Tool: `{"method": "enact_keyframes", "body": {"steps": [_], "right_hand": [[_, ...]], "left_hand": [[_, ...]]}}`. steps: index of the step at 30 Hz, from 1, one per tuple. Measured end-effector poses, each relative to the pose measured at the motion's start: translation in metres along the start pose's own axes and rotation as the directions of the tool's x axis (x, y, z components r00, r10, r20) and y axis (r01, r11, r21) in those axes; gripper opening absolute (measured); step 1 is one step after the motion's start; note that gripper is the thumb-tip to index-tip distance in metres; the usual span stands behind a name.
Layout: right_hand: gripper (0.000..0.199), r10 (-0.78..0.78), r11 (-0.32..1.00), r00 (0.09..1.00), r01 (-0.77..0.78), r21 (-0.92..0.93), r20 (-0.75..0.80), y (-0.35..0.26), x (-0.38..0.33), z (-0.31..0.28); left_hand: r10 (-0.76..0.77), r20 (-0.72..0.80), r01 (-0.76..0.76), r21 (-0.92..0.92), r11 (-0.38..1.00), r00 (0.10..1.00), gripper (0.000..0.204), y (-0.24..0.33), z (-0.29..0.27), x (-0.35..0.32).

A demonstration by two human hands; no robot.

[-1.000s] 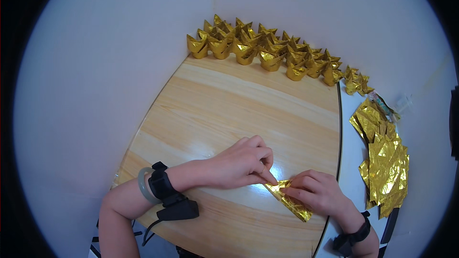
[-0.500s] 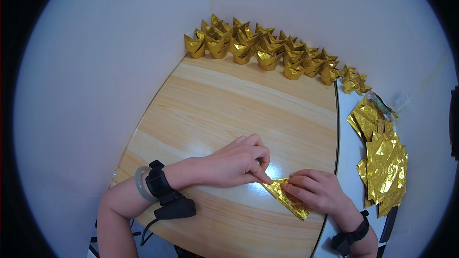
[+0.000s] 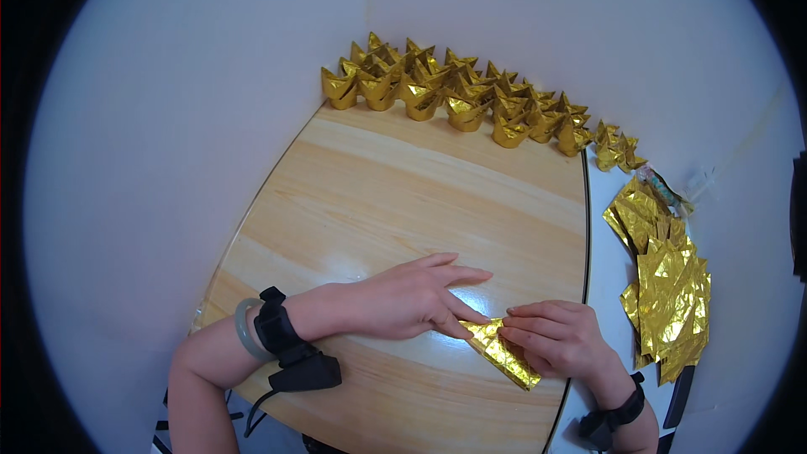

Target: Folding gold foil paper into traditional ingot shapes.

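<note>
My left fingers (image 3: 466,274) are found splayed: two stretch out free above the wood-grain tabletop (image 3: 403,176), while a lower fingertip and the thumb meet the upper-left end of the folded gold foil paper (image 3: 503,356). Whether they pinch that end or merely press it, I cannot tell. On my right hand (image 3: 561,338), the fingers are bent close together, gripping the foil's right long edge. The foil lies on the tabletop's near right part, between my left hand (image 3: 412,298) and right.

Risks, in my judgement: a skewed crease if my two hands pull unevenly; a torn or crushed end if the left fingertips bear too hard; a slipped fold if they bear too lightly.

Orientation: long axis diagonal, upper left to lower right, the blunt end pointing toward me and rightward.

Beyond: gold foil ingots (image 3: 466,112) ranked along the far edge; a gold foil sheet stack (image 3: 671,294) to the right.
</note>
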State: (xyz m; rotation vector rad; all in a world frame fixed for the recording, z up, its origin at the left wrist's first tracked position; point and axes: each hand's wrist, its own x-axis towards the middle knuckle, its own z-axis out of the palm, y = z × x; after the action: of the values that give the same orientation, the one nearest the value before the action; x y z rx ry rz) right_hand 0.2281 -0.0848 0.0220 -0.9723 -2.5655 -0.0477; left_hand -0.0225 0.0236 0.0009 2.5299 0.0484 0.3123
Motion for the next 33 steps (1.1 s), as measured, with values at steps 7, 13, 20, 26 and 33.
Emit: {"method": "enact_keyframes", "body": {"steps": [7, 13, 20, 26, 33], "right_hand": [[0.018, 0.075, 0.997, 0.995, -0.077, -0.025, -0.062, 0.0016, -0.0033, 0.0021], [0.027, 0.252, 0.964, 0.963, -0.242, 0.107, -0.097, -0.0018, -0.0036, 0.0027], [0.033, 0.262, 0.951, 0.964, -0.265, 0.161, 0.039, -0.0001, -0.0028, 0.0040], [0.031, 0.238, 0.970, 0.971, -0.238, 0.056, -0.003, 0.0004, -0.0023, -0.0003], [0.030, 0.219, 0.975, 0.976, -0.218, 0.034, -0.018, 0.0001, -0.0027, 0.0021]], "left_hand": [[0.001, 0.022, 0.000, -0.012, 1.000, 1.000, 0.026, 0.0000, -0.0013, 0.0009], [-0.005, 0.028, 0.006, -0.010, 1.000, 1.000, 0.028, 0.0018, -0.0025, 0.0002], [0.006, 0.043, -0.007, 0.013, 1.000, 0.999, 0.032, -0.0003, -0.0022, -0.0004], [0.007, 0.065, -0.006, -0.011, 1.000, 0.998, 0.030, -0.0033, -0.0048, -0.0021], [-0.006, -0.024, 0.006, -0.004, 1.000, 1.000, 0.025, -0.0001, -0.0086, -0.0078]]}}
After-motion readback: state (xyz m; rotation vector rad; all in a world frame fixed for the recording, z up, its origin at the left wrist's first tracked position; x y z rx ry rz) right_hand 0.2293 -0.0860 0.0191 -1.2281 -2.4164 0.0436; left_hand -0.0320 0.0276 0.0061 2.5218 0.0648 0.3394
